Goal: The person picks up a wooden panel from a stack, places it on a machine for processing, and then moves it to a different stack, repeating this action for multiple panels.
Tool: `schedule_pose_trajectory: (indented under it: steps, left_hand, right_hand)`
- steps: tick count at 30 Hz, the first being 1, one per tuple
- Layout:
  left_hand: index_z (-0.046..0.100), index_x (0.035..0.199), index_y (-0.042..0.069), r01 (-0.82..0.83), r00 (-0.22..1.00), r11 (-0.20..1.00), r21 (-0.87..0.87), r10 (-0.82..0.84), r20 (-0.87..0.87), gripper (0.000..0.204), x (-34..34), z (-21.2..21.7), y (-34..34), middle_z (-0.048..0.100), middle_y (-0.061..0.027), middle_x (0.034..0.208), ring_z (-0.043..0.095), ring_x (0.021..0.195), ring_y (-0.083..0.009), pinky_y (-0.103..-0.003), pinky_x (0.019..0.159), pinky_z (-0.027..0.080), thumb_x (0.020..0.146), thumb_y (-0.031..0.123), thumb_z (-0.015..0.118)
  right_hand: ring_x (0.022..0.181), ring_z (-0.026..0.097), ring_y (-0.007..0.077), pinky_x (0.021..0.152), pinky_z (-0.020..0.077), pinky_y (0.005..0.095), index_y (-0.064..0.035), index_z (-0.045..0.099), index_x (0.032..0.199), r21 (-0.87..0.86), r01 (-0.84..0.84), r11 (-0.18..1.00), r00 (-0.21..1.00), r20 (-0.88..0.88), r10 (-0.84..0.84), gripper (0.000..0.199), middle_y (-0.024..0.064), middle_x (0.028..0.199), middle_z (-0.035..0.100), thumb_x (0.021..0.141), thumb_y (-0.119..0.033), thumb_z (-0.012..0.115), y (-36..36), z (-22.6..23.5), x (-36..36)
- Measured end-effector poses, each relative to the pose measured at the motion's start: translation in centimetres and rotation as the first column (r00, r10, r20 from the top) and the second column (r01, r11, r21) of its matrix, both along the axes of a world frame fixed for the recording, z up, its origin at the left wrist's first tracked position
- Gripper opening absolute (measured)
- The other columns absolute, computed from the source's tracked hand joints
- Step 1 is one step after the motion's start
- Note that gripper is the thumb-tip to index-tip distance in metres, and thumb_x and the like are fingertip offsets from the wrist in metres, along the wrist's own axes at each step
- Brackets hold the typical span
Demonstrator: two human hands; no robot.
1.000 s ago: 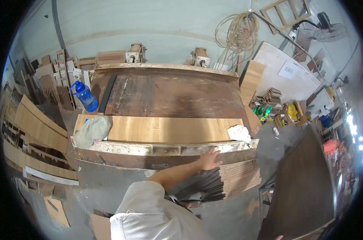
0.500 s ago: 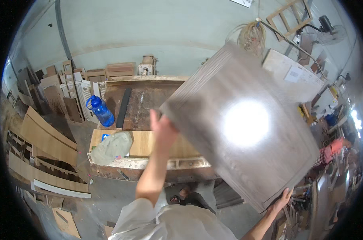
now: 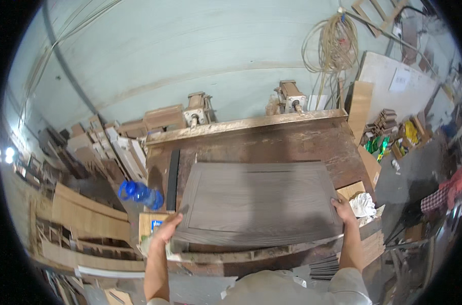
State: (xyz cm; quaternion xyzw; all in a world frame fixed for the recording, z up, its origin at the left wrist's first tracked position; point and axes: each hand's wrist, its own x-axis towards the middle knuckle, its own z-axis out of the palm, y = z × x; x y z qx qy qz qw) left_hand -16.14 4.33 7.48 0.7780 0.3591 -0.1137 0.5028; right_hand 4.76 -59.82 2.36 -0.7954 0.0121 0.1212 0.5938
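Observation:
A grey-brown wooden cabinet door with a framed edge lies roughly flat over the workbench. Its near edge reaches the front of the bench; I cannot tell whether all of it rests there. My left hand grips the near left corner, thumb up along the side. At the right edge, my right hand holds the door with its fingers hidden underneath. Left of the door a dark strip runs front to back, and beside that a blue water bottle stands at the bench's left side.
Two cylinder clamps sit behind the bench's back rail. Crumpled white cloth lies by my right hand. Wood pieces are stacked at left. Coiled hose hangs on the wall; a person's red sleeve shows far right.
The door has come down from a raised, tilted position to lie level over the bench. My left hand has moved to its near left corner, my right hand to its right edge. The view has shifted.

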Motion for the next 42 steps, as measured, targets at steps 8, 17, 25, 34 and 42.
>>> schedule_pose_trajectory:
  steps: [8, 17, 25, 34, 42]
  left_hand:
    - [0.030, 0.151, 0.006, -0.110, 0.980, 0.948, -0.300, 0.052, -0.192, 0.075, 11.4, -2.8, 1.3, 0.038, -0.0167, 0.153, 0.031, 0.143, -0.0252, -0.035, 0.114, 0.027, 0.095, 0.051, 0.054]
    - [0.036, 0.147, 0.000, 0.068, 0.993, 0.979, 0.192, -0.048, -0.107, 0.084, 19.1, -11.7, -0.3, 0.039, -0.0238, 0.150, 0.030, 0.143, -0.0389, -0.043, 0.116, 0.027, 0.087, 0.050, 0.066]
    - [0.042, 0.144, 0.008, 0.042, 0.999, 0.733, 0.679, -0.045, -0.013, 0.069, 16.5, -14.9, -7.1, 0.045, -0.0306, 0.137, 0.039, 0.129, -0.0481, -0.054, 0.111, 0.029, 0.083, 0.028, 0.070]
    - [0.038, 0.148, 0.015, 0.062, 0.997, 0.682, 0.729, -0.003, -0.082, 0.067, 20.2, -15.2, -3.8, 0.044, -0.0279, 0.135, 0.042, 0.125, -0.0466, -0.056, 0.101, 0.039, 0.090, 0.038, 0.064]
    - [0.047, 0.143, 0.017, -0.056, 0.998, 0.496, 0.867, -0.005, 0.068, 0.060, 24.3, -16.3, -5.6, 0.050, -0.0175, 0.130, 0.045, 0.120, -0.0383, -0.054, 0.102, 0.035, 0.092, 0.046, 0.056]
  right_hand:
    - [0.117, 0.059, 0.0249, 0.100, 0.0443, 0.0352, -0.0009, 0.056, 0.133, -0.173, 0.068, 0.983, 0.997, -0.036, -0.075, 0.053, 0.0181, 0.125, 0.063, 0.086, -0.021, 0.069, 4.4, -5.5, 17.2]
    - [0.117, 0.054, 0.0415, 0.102, 0.0442, 0.0473, -0.0147, 0.062, 0.129, -0.642, 0.282, 0.713, 0.952, 0.277, -0.127, 0.056, 0.0178, 0.130, 0.058, 0.077, -0.030, 0.078, 6.9, -9.3, 22.6]
    - [0.124, 0.049, 0.0354, 0.104, 0.0411, 0.0471, -0.0206, 0.061, 0.130, -0.581, 0.352, 0.734, 0.919, 0.365, -0.152, 0.052, 0.0133, 0.138, 0.053, 0.080, -0.024, 0.076, 6.1, -10.9, 17.5]
    - [0.125, 0.048, 0.0374, 0.105, 0.0413, 0.0464, -0.0189, 0.053, 0.138, -0.693, 0.173, 0.700, 0.984, 0.150, -0.095, 0.066, 0.0184, 0.132, 0.054, 0.079, -0.037, 0.076, 4.3, -7.4, 18.8]
    - [0.110, 0.053, 0.0334, 0.097, 0.0446, 0.0435, -0.0190, 0.064, 0.127, -0.652, 0.372, 0.660, 0.918, 0.364, -0.158, 0.054, 0.0108, 0.118, 0.058, 0.079, -0.042, 0.075, 7.7, -9.2, 21.8]
